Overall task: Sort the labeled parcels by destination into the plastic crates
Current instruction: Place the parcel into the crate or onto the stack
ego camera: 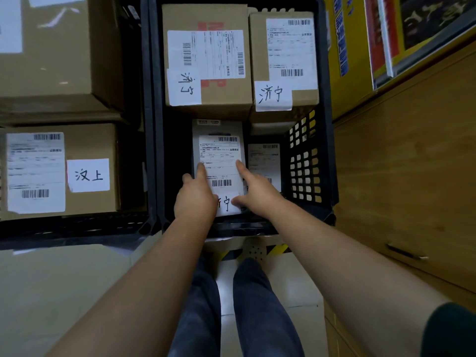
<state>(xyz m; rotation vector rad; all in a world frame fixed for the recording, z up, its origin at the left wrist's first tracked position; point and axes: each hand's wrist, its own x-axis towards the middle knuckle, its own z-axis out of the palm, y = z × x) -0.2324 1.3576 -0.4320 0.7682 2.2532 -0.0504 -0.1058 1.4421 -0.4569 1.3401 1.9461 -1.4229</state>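
Both hands reach into the black crate (325,124). The left hand (195,199) and right hand (257,193) rest on the flat parcel (219,155), visible fingers straight on its label, pressing rather than clasping; the other fingers are hidden. The parcel lies face up at the crate's near end, in front of two cartons (206,60). All carry the same handwritten tag, so this is likely its destination bin. Label up probably keeps it readable. The neighbouring crate (77,225) holds a differently tagged carton (90,140).
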